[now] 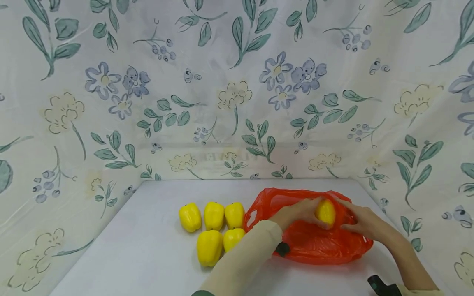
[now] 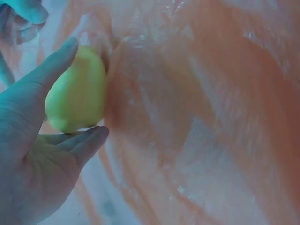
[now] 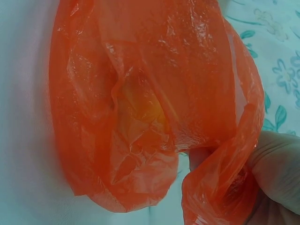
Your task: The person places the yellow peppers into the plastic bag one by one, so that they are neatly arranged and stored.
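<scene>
A yellow bell pepper [image 1: 326, 212] is at the mouth of a red plastic bag [image 1: 314, 248], which lies spread on the white table. My left hand [image 1: 304, 211] holds this pepper between thumb and fingers; in the left wrist view the thumb lies along one side of the pepper [image 2: 79, 91] and the fingers along its lower end. Across the opening, my right hand [image 1: 364, 220] grips the bag's edge; bunched red film [image 3: 220, 187] shows between its thumb and fingers. Through the bag wall a yellowish shape shows in the right wrist view.
Several yellow bell peppers [image 1: 209, 246] stand in two rows on the white table [image 1: 140, 246], left of the bag. My left forearm [image 1: 244, 259] partly covers one of them. A floral-printed sheet [image 1: 229, 123] hangs behind the table and along its sides.
</scene>
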Motion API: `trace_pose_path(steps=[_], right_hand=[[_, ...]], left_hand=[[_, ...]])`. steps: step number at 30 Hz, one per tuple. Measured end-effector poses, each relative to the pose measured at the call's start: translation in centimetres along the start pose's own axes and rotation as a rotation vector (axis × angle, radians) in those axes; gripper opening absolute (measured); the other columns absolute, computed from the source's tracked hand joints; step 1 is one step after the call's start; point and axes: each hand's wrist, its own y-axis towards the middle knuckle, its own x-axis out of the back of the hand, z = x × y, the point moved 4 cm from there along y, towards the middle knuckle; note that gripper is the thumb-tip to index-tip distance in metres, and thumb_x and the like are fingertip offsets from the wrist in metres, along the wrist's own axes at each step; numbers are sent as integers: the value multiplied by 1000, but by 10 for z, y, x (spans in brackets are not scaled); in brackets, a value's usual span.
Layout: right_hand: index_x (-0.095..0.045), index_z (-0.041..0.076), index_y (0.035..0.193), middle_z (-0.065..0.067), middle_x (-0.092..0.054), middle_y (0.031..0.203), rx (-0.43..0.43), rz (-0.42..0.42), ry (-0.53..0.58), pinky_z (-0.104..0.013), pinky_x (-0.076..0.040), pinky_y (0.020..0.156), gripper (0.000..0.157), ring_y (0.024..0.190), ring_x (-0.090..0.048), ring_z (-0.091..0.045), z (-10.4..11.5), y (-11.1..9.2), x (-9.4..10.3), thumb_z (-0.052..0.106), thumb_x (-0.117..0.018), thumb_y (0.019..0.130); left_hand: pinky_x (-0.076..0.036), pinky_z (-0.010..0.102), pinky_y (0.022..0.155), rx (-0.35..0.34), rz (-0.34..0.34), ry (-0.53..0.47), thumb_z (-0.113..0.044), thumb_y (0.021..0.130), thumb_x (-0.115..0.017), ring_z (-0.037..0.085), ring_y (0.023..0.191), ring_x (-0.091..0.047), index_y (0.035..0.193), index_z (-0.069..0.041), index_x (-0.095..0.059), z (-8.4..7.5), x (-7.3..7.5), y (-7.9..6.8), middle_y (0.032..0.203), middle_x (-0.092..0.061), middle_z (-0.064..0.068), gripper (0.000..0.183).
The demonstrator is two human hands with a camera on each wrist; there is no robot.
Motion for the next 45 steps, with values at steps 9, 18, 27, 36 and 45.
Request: trace_pose_path(steps=[9, 18, 27, 36, 45], right_hand=[[-36, 0, 148, -21, -65, 118, -17, 14, -43, -34, -61, 75, 81, 98, -62, -24, -2, -1, -1, 15, -78, 81], [-31, 7, 151, -23, -58, 129, -82, 30, 32, -34, -61, 76, 85, 108, -59, -30, -6, -4, -7, 17, -78, 81], [-29, 4, 151, -25, -59, 127, -54, 15, 11, -34, -61, 75, 85, 106, -61, -32, -6, -1, -7, 16, -78, 81], [-30, 4, 150, -25, -58, 128, -71, 28, 48, -34, -61, 76, 85, 107, -60, -32, -6, -2, -6, 15, -78, 81], [-30, 4, 150, -25, -59, 127, -45, 25, 17, -36, -61, 76, 85, 106, -60, -33, -2, 0, -2, 18, -78, 81]], left_hand=[[-43, 48, 107, -23, 141, 129, -53, 80, -74, 9, 137, -37, 145, -59, -23, 2, 28, -29, 147, -40, -26, 84], [-36, 39, 116, -71, 243, 411, -56, 86, -67, 10, 142, -37, 151, -39, -32, 6, 77, -89, 155, -39, -15, 76], [-49, 42, 101, -62, 126, 288, -53, 87, -67, 19, 129, -51, 149, -32, -39, 56, 125, -187, 142, -56, -4, 71], [-50, 52, 100, -36, -55, 126, -49, 90, -66, 28, 125, -57, 146, -30, -44, 118, 142, -261, 136, -60, 7, 64], [-51, 53, 98, -15, -203, 10, -46, 85, -73, 33, 123, -57, 145, -17, -47, 163, 134, -314, 140, -55, 14, 72]])
